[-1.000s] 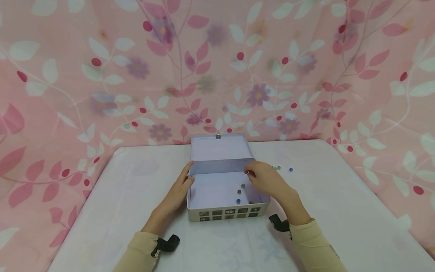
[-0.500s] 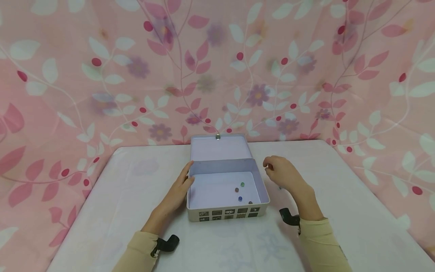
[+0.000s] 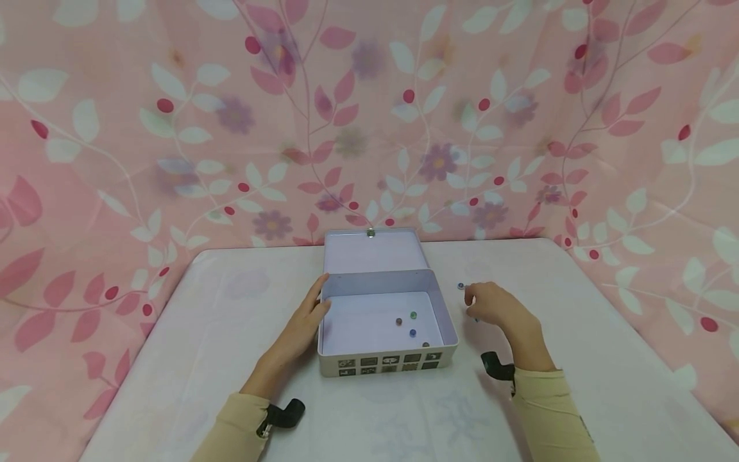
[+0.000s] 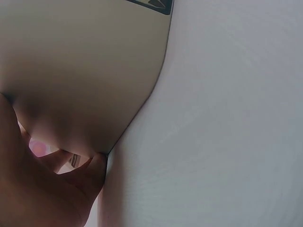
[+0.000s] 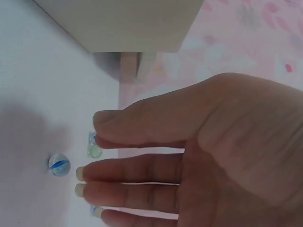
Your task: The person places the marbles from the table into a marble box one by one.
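Clear marble with a blue swirl (image 5: 59,165), loose on the white surface (image 3: 231,308), just beyond the fingertips of the right hand (image 3: 493,307). And trouble possible right here! Round, smooth, free to roll: one clumsy nudge from a nail, probably enough to send it skidding away. A risk, too, of catching the wrong one, with a green marble (image 5: 95,151) close by the thumb and a bluish marble (image 5: 93,210) half hidden by a lower finger. Squeezed off-centre, likely to squirt out sideways.

Position check: swirl marble ahead of the tips in the right-wrist view, roughly in line with the finger next to the thumb, apparently untouched. Right fingers extended, thumb well clear of them, no visible grip on anything. From above, a blue marble (image 3: 460,285) just past that hand, right of the box (image 3: 378,366); same one as the swirled marble or not, impossible to tell.

Wider now: box open, lid (image 3: 372,252) folded back, four marbles (image 3: 412,333) on its floor, towards the right. Over on the far flank, left hand (image 3: 300,327) holding the box's left side, fingers round the back corner. Beyond it all, pink flowered cloth (image 3: 369,128).
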